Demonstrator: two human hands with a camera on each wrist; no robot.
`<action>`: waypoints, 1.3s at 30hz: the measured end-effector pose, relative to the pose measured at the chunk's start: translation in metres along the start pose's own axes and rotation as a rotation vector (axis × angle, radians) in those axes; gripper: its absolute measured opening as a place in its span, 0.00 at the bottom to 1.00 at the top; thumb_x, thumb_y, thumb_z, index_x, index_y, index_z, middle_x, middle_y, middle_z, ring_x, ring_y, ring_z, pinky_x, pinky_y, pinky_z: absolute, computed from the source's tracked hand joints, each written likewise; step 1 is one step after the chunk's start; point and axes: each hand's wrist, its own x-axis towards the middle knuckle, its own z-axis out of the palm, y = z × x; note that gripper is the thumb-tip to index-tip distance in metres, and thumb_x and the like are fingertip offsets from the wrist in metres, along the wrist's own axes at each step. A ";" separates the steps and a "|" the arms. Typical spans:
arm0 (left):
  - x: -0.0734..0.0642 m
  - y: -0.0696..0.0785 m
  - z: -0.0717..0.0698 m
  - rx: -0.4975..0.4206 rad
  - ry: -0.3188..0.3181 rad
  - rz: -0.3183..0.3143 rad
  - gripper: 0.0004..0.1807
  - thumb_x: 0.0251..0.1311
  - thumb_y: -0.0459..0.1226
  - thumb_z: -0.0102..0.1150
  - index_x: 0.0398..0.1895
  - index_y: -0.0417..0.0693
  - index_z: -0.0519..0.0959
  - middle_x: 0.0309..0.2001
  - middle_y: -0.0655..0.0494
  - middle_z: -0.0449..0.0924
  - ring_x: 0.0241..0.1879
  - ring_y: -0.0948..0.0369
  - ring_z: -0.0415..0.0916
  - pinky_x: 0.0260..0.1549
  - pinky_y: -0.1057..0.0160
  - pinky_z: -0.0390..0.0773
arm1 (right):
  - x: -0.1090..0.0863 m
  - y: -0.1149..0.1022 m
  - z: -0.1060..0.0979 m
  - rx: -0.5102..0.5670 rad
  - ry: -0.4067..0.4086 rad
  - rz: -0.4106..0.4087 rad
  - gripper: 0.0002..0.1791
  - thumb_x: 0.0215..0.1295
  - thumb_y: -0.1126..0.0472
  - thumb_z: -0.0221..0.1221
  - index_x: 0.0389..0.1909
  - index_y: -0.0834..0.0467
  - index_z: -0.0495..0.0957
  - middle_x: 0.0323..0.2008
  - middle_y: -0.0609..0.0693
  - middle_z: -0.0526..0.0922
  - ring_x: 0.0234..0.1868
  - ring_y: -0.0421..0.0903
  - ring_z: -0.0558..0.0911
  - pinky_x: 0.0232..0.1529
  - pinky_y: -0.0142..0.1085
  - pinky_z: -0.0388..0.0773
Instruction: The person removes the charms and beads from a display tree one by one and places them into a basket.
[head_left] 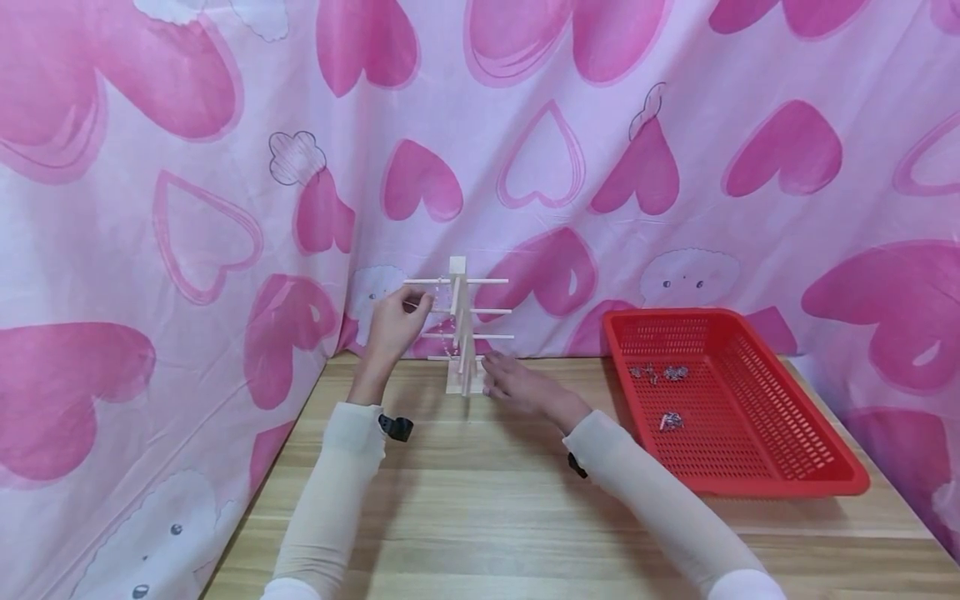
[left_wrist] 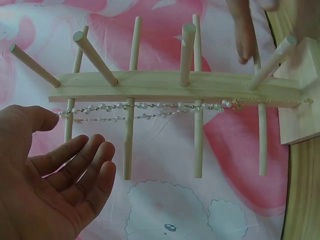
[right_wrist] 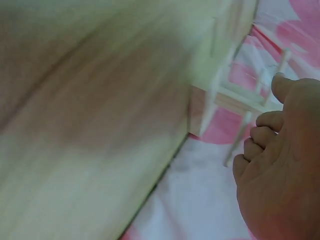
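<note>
A wooden rack (head_left: 457, 267) with an upright post and several thin pegs stands near the back of the table. From its top left peg hangs a clear-beaded necklace (left_wrist: 160, 106), its gold chain end reaching down toward the base. Beside that peg is my left hand (head_left: 393, 327), its fingers relaxed and apart; in the left wrist view the thumb tip lies close to the top of the beads, and whether it touches them I cannot tell. My right hand (head_left: 523, 386), fingers loosely bent, is by the rack's base on the right, with nothing seen in it.
On the right of the wooden table (head_left: 480, 508) sits a red perforated basket (head_left: 757, 485). Small silvery pieces of jewellery (head_left: 676, 372) lie inside it in a few clusters. A pink heart-patterned cloth (head_left: 480, 125) hangs behind and along the sides.
</note>
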 end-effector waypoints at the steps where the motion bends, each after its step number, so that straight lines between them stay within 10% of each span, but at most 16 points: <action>1: -0.001 0.000 0.000 -0.012 -0.004 -0.002 0.18 0.73 0.44 0.62 0.54 0.39 0.87 0.48 0.41 0.89 0.48 0.47 0.86 0.53 0.49 0.85 | 0.001 0.001 0.003 -0.011 -0.002 0.001 0.36 0.87 0.50 0.46 0.85 0.65 0.51 0.86 0.62 0.48 0.87 0.64 0.48 0.86 0.55 0.49; 21: -0.004 0.003 0.015 -0.017 0.009 0.001 0.14 0.71 0.43 0.65 0.44 0.39 0.87 0.40 0.41 0.88 0.40 0.48 0.84 0.43 0.53 0.84 | -0.006 0.003 0.030 -0.096 0.042 -0.044 0.33 0.86 0.51 0.47 0.84 0.63 0.57 0.86 0.61 0.53 0.86 0.62 0.54 0.85 0.55 0.55; 39: -0.005 0.005 0.014 -0.067 0.093 -0.023 0.13 0.73 0.41 0.62 0.46 0.40 0.88 0.37 0.42 0.90 0.35 0.51 0.87 0.31 0.70 0.77 | -0.005 0.000 0.053 -0.125 -0.095 0.039 0.40 0.87 0.43 0.42 0.86 0.61 0.46 0.88 0.57 0.44 0.88 0.57 0.45 0.87 0.49 0.47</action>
